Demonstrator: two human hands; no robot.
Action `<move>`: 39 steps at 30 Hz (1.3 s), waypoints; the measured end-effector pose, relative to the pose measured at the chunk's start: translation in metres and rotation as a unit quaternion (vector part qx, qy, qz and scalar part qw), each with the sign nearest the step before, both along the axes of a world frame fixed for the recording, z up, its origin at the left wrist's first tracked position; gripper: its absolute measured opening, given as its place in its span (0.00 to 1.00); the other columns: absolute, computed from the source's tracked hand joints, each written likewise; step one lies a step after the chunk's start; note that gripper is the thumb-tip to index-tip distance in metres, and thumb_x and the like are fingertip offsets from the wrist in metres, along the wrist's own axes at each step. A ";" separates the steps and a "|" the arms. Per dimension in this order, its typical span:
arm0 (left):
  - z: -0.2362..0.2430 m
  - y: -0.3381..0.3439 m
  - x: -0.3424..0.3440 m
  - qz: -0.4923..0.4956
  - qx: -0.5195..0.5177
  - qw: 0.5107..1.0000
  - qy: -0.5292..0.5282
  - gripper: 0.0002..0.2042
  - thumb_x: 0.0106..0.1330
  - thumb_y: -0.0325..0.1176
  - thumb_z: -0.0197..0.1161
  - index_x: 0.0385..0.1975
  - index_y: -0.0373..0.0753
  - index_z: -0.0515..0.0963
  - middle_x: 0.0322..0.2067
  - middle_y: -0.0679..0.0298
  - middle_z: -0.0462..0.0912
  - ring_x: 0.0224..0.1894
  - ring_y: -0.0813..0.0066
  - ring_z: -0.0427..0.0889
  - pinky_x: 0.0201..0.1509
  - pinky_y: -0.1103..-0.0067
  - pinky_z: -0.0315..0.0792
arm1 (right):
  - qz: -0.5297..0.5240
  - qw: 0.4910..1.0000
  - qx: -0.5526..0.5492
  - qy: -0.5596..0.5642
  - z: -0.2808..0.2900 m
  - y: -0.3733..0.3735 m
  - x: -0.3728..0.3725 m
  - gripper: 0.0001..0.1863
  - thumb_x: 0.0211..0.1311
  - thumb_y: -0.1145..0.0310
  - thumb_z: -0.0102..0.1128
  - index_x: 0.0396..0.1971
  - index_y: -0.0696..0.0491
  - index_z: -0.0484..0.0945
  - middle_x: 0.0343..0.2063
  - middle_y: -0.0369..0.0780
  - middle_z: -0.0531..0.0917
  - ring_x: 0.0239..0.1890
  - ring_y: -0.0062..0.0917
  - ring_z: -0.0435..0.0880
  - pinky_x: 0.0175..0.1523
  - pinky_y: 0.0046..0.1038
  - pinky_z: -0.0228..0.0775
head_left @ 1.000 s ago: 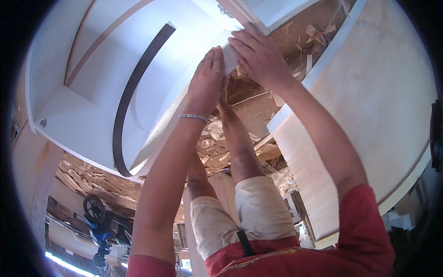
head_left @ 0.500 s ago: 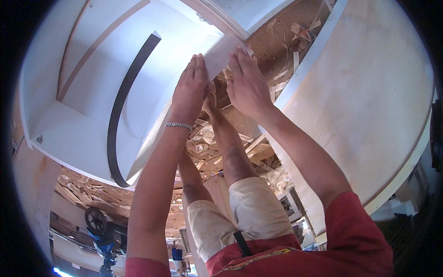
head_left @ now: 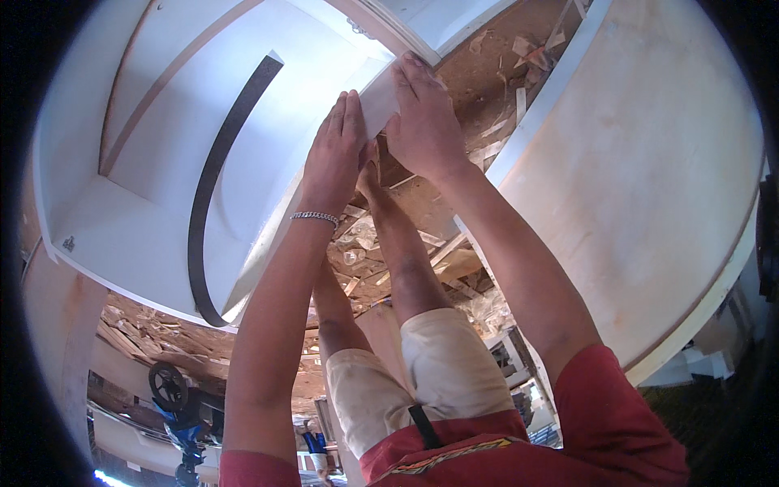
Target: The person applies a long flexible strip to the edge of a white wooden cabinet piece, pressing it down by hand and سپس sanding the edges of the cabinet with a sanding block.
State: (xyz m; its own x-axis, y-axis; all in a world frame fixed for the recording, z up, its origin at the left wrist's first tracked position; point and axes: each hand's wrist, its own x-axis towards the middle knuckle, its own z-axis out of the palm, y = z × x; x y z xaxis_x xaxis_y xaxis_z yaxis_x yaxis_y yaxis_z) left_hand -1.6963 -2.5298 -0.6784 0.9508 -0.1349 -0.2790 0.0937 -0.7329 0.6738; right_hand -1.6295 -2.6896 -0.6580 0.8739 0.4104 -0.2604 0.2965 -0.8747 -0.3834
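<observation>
My left hand [head_left: 334, 154] lies flat on the pale front edge [head_left: 388, 97] of a white cabinet carcass, fingers stretched forward and close together. Further along the same edge, near its far corner, my right hand [head_left: 426, 130] rests with fingers extended and its thumb apart. Neither hand is wrapped round anything. A long dark flexible strip [head_left: 213, 162] curves across the cabinet's white interior [head_left: 268, 122], left of my left forearm. Its lower end bends toward the near end of that edge; whether it is fixed there I cannot tell. My palms' undersides are hidden.
A large pale wooden panel [head_left: 641, 162] stands close on my right. Wood scraps and shavings [head_left: 154, 333] litter the brown ground around my bare legs. A blue and black machine with a wheel [head_left: 169, 386] is at the lower left. Another person's hand and blue sleeve [head_left: 315, 442] show at the bottom.
My right hand has slid forward and slightly left along the edge, toward the far corner. My left hand has stayed nearly in place. The dark strip has barely shifted.
</observation>
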 end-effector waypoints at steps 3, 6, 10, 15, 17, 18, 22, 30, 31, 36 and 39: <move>-0.002 0.003 -0.002 -0.005 -0.009 1.000 0.002 0.36 0.67 0.28 0.64 0.73 0.28 0.56 0.70 0.41 0.65 0.71 0.47 0.68 0.74 0.64 0.68 | 0.028 0.999 -0.018 0.014 0.005 -0.001 0.002 0.36 0.63 0.70 0.55 0.69 0.72 0.59 0.71 0.61 0.60 0.77 0.51 0.56 0.81 0.45 0.47; -0.002 0.004 -0.002 -0.006 0.005 1.000 0.000 0.35 0.67 0.28 0.63 0.73 0.28 0.56 0.70 0.42 0.65 0.71 0.48 0.68 0.75 0.64 0.67 | 0.033 0.999 -0.028 0.027 0.011 0.002 0.004 0.37 0.63 0.70 0.55 0.69 0.72 0.59 0.72 0.61 0.59 0.77 0.51 0.55 0.81 0.44 0.47; 0.001 0.002 -0.003 0.001 -0.002 1.000 0.014 0.35 0.67 0.28 0.63 0.73 0.30 0.57 0.70 0.44 0.67 0.72 0.49 0.67 0.75 0.65 0.66 | 0.005 0.998 -0.046 0.046 0.014 0.006 0.008 0.37 0.62 0.69 0.55 0.69 0.72 0.58 0.73 0.62 0.58 0.77 0.51 0.54 0.81 0.42 0.48; 0.003 0.006 -0.005 -0.001 0.046 0.999 -0.021 0.35 0.67 0.31 0.63 0.73 0.31 0.58 0.70 0.48 0.67 0.72 0.52 0.67 0.76 0.65 0.63 | 0.012 0.995 -0.094 0.018 0.016 0.022 0.003 0.40 0.61 0.67 0.57 0.71 0.70 0.56 0.73 0.61 0.57 0.77 0.50 0.55 0.80 0.44 0.49; 0.005 0.006 -0.006 0.001 0.068 0.998 -0.016 0.35 0.67 0.32 0.64 0.73 0.31 0.58 0.71 0.49 0.67 0.73 0.53 0.66 0.76 0.65 0.63 | 0.035 0.993 -0.112 -0.020 0.013 0.023 -0.005 0.42 0.61 0.65 0.59 0.72 0.68 0.56 0.74 0.59 0.58 0.77 0.49 0.57 0.79 0.45 0.50; 0.008 0.005 -0.007 -0.002 0.079 0.997 -0.011 0.35 0.68 0.32 0.64 0.73 0.31 0.58 0.71 0.49 0.67 0.73 0.54 0.66 0.76 0.65 0.62 | 0.032 0.993 -0.114 -0.010 0.013 0.023 -0.005 0.42 0.61 0.65 0.59 0.72 0.68 0.56 0.74 0.59 0.57 0.77 0.49 0.57 0.79 0.45 0.50; 0.019 0.010 -0.027 0.081 0.035 0.996 0.032 0.38 0.61 0.29 0.70 0.72 0.34 0.60 0.69 0.48 0.68 0.71 0.52 0.68 0.74 0.63 0.67 | 0.049 0.992 -0.113 0.012 0.016 0.017 -0.002 0.42 0.61 0.64 0.59 0.72 0.68 0.56 0.74 0.59 0.56 0.78 0.48 0.56 0.80 0.45 0.50; 0.027 0.050 -0.110 0.070 0.124 0.990 -0.023 0.38 0.62 0.29 0.70 0.73 0.35 0.59 0.69 0.50 0.68 0.71 0.53 0.69 0.75 0.62 0.65 | 0.275 0.952 -0.118 -0.068 0.028 0.030 -0.001 0.31 0.65 0.66 0.59 0.68 0.60 0.67 0.71 0.49 0.67 0.74 0.42 0.63 0.78 0.42 0.55; 0.024 0.053 -0.113 0.075 0.115 0.990 -0.026 0.38 0.62 0.29 0.70 0.73 0.35 0.59 0.69 0.50 0.68 0.71 0.53 0.69 0.75 0.62 0.65 | 0.316 0.944 -0.075 -0.057 0.026 0.036 -0.007 0.27 0.68 0.69 0.54 0.65 0.59 0.70 0.69 0.48 0.70 0.73 0.41 0.65 0.77 0.43 0.56; 0.020 0.058 -0.115 0.097 0.059 0.994 -0.004 0.35 0.64 0.30 0.69 0.71 0.36 0.63 0.70 0.51 0.69 0.71 0.53 0.68 0.75 0.63 0.65 | 0.415 0.905 -0.043 -0.080 0.013 0.046 -0.012 0.21 0.68 0.68 0.52 0.59 0.58 0.75 0.58 0.42 0.78 0.65 0.35 0.74 0.73 0.39 0.64; 0.019 0.060 -0.116 0.100 0.050 0.994 -0.012 0.34 0.65 0.31 0.68 0.71 0.37 0.64 0.69 0.52 0.70 0.71 0.54 0.70 0.74 0.63 0.66 | 0.426 0.900 -0.015 -0.088 0.015 0.044 -0.006 0.20 0.66 0.68 0.54 0.56 0.57 0.76 0.51 0.40 0.80 0.60 0.33 0.76 0.69 0.36 0.69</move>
State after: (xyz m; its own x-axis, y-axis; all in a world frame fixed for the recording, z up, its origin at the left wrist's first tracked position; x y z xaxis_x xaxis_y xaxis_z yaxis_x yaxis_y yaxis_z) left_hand -1.8123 -2.4697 -0.6591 0.9621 0.0852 -0.2592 0.2301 -0.7641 0.6027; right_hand -1.6356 -2.6455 -0.6425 0.2739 0.9466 -0.1698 0.9187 -0.3098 -0.2452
